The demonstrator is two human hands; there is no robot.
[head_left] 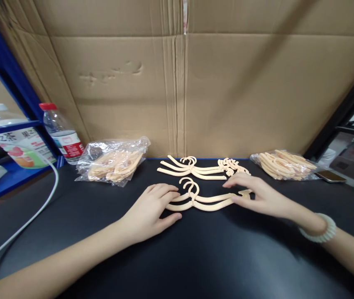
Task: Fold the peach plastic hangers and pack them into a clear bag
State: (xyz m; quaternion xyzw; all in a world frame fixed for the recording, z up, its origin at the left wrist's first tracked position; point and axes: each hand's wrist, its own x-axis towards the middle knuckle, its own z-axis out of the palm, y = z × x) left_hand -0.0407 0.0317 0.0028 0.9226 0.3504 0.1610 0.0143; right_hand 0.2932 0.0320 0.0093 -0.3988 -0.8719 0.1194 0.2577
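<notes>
A small stack of cream plastic hangers (202,199) lies on the black table (195,257) in front of me. My left hand (152,209) rests flat on the table, fingers stretched over the stack's left end. My right hand (259,193) lies on the right end, fingers extended and touching the hanger arms. Behind them lies a second pile of loose hangers (195,168). A pale bead bracelet (321,228) circles my right wrist.
A clear bag of hangers (114,162) sits at back left, another bag (284,165) at back right beside a phone (330,176). A water bottle (61,133), blue shelving (11,124) and a white cable (36,211) are at left. A cardboard wall (179,83) stands behind.
</notes>
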